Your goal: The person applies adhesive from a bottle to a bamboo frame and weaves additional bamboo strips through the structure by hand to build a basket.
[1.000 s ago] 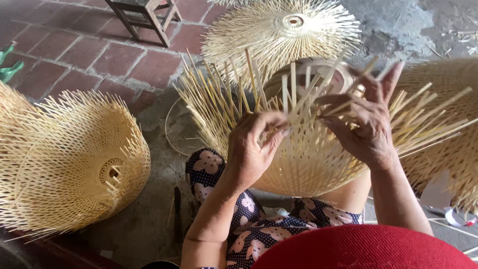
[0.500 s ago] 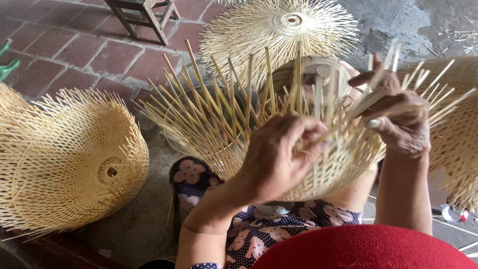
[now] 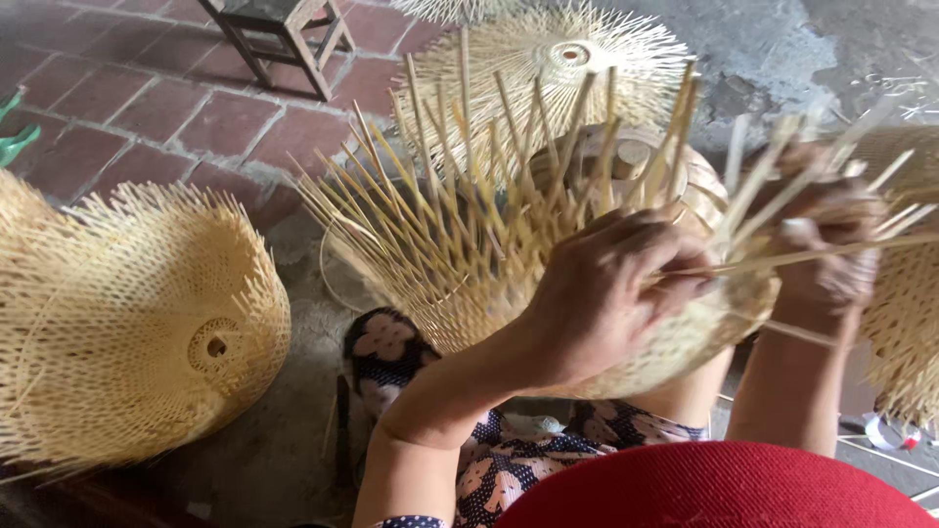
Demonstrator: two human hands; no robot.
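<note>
A half-woven bamboo basket [image 3: 469, 274] rests on my lap, its loose strips sticking up and outward like spikes. My left hand [image 3: 606, 293] lies over the woven body and pinches a thin bamboo strip [image 3: 782, 259] that runs off to the right. My right hand [image 3: 822, 244], blurred, grips upright strips at the basket's right side. A round wooden mould [image 3: 626, 161] shows inside the top of the basket.
A finished woven bamboo shade [image 3: 127, 323] lies on the ground at left; another [image 3: 567, 59] lies beyond the basket and a third [image 3: 910, 313] at the right edge. A wooden stool [image 3: 284, 29] stands on the brick floor [image 3: 147, 108]. The red hat brim [image 3: 724, 489] fills the bottom.
The basket has turned and tilted so its spiky strips now point up and left. My left hand slid right over the woven body; my right hand dropped lower onto the right-side strips.
</note>
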